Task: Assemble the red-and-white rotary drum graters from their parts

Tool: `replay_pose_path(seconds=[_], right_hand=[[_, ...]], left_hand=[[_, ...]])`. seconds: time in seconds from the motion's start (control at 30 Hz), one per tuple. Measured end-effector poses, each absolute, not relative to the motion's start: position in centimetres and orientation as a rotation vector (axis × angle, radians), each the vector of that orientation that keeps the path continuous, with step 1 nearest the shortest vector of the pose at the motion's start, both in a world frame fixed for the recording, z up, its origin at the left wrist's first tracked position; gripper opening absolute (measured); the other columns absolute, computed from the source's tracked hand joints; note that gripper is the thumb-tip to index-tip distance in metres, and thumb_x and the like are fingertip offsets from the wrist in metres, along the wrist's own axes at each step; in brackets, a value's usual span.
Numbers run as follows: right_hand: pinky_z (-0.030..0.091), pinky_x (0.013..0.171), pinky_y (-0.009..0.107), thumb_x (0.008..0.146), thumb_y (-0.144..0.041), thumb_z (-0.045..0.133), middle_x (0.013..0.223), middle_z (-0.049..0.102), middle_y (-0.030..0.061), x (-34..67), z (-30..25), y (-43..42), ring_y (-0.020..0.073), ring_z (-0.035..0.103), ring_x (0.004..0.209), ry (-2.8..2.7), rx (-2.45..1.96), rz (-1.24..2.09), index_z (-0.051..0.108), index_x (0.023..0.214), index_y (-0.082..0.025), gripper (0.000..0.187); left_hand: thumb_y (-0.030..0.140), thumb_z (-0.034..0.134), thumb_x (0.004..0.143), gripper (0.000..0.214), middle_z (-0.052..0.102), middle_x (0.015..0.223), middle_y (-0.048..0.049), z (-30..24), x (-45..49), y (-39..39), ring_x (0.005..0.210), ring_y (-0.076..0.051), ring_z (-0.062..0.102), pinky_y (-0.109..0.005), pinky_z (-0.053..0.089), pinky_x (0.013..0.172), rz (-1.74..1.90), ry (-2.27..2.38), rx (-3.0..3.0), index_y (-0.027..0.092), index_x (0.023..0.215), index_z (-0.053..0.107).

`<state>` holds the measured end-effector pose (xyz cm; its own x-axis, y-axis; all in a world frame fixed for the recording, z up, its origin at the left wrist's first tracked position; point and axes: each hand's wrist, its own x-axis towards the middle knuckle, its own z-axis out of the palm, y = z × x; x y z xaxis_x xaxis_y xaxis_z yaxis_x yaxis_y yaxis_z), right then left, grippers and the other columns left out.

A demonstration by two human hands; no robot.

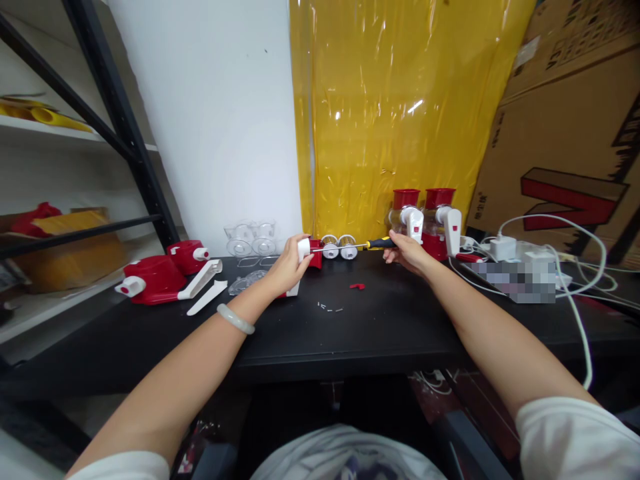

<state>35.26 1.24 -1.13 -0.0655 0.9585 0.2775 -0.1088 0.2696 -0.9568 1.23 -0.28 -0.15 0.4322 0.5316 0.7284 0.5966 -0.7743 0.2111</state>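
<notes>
Screwdriver is held in the right hand, with the fingers closed round its yellow-and-black handle. Its long axis lies almost level across the view, and the thin shaft points left to the red and white plastic part. That part is gripped in the closed left hand, low over the back of the black table. Two red-topped units are stood just behind the right hand. Printing is seen on the cardboard box at the right, but none can be read.
</notes>
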Motion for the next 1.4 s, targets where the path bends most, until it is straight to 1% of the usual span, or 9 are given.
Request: replay_pose_path(seconds=[0.17, 0.23, 0.37, 0.5, 0.63, 1.0, 1.23, 1.3, 1.4], right_hand=[[0.053, 0.048, 0.026, 0.086, -0.059, 0.053, 0.035, 0.049, -0.0046, 35.06, -1.21, 1.28, 0.0096, 0.042, 0.026, -1.323, -1.009, 0.993, 0.049, 0.074, -0.020, 0.040], [0.052, 0.049, 0.027, 0.085, -0.059, 0.053, 0.041, 0.054, -0.0029, 34.91, -1.17, 1.24, 0.0113, 0.049, 0.031, -1.294, -1.034, 1.014, 0.048, 0.077, -0.021, 0.039], [0.054, 0.055, 0.029, 0.086, -0.045, 0.052, 0.073, 0.068, 0.0002, 34.64, -0.96, 1.08, 0.0164, 0.068, 0.059, -1.219, -0.907, 1.164, 0.045, 0.090, -0.024, 0.022], [0.055, 0.059, 0.029, 0.081, -0.030, 0.057, 0.083, 0.066, -0.0030, 34.64, -0.78, 0.96, 0.0172, 0.071, 0.071, -1.191, -0.798, 1.183, 0.045, 0.094, -0.026, 0.018], [0.054, 0.062, 0.027, 0.081, -0.032, 0.064, 0.083, 0.067, -0.0028, 34.88, -0.83, 0.96, 0.0151, 0.071, 0.070, -1.241, -0.801, 1.161, 0.046, 0.093, -0.025, 0.023], [0.053, 0.055, 0.023, 0.088, -0.046, 0.057, 0.061, 0.067, -0.0005, 35.14, -0.87, 1.07, 0.0118, 0.064, 0.047, -1.264, -0.883, 1.107, 0.047, 0.083, -0.021, 0.028], [0.052, 0.050, 0.024, 0.089, -0.058, 0.049, 0.032, 0.043, -0.0078, 35.21, -1.17, 1.30, 0.0067, 0.037, 0.025, -1.410, -1.010, 0.868, 0.046, 0.072, -0.021, 0.041], [0.051, 0.047, 0.024, 0.088, -0.059, 0.048, 0.036, 0.047, -0.0066, 35.02, -1.20, 1.29, 0.0083, 0.042, 0.028, -1.391, -1.064, 0.879, 0.046, 0.074, -0.021, 0.040], [0.051, 0.047, 0.025, 0.089, -0.053, 0.049, 0.059, 0.062, -0.0030, 34.73, -1.10, 1.27, 0.0128, 0.060, 0.044, -1.278, -1.063, 1.001, 0.044, 0.086, -0.024, 0.030]], left_hand=[[0.031, 0.047, 0.092, 0.047, 0.043, 0.132, -0.0174, -0.20, 1.30, -0.39, 0.129, -0.026, 0.043, -0.045, 0.035, 0.109, -1.258, -0.952, -2.589, 0.015, 0.133, 0.029], [0.031, 0.047, 0.092, 0.047, 0.043, 0.132, -0.0169, -0.27, 1.29, -0.28, 0.129, -0.026, 0.044, -0.045, 0.036, 0.109, -1.262, -0.947, -2.590, 0.016, 0.133, 0.029], [0.031, 0.048, 0.092, 0.047, 0.044, 0.131, -0.0163, -0.35, 1.29, -0.04, 0.128, -0.026, 0.044, -0.045, 0.037, 0.108, -1.292, -0.984, -2.592, 0.017, 0.133, 0.029], [0.031, 0.048, 0.092, 0.048, 0.044, 0.132, -0.0162, -0.34, 1.31, -0.05, 0.127, -0.025, 0.045, -0.044, 0.038, 0.107, -1.311, -1.008, -2.581, 0.016, 0.133, 0.029], [0.031, 0.048, 0.092, 0.048, 0.044, 0.131, -0.0170, -0.30, 1.24, -0.10, 0.126, -0.026, 0.047, -0.044, 0.039, 0.107, -1.302, -1.036, -2.572, 0.015, 0.133, 0.029], [0.031, 0.048, 0.092, 0.047, 0.044, 0.131, -0.0164, -0.20, 1.11, -0.13, 0.126, -0.026, 0.046, -0.044, 0.038, 0.107, -1.271, -0.977, -2.592, 0.015, 0.133, 0.029], [0.029, 0.047, 0.093, 0.046, 0.044, 0.131, -0.0167, -0.12, 1.34, -0.33, 0.128, -0.026, 0.044, -0.045, 0.036, 0.109, -1.239, -0.927, -2.577, 0.016, 0.133, 0.029], [0.029, 0.047, 0.092, 0.046, 0.044, 0.130, -0.0162, -0.11, 1.32, -0.35, 0.127, -0.026, 0.044, -0.046, 0.036, 0.109, -1.219, -0.905, -2.582, 0.016, 0.133, 0.029], [0.029, 0.048, 0.092, 0.045, 0.045, 0.128, -0.0152, -0.12, 1.24, -0.32, 0.127, -0.026, 0.045, -0.045, 0.036, 0.109, -1.201, -0.911, -2.611, 0.017, 0.132, 0.032]])
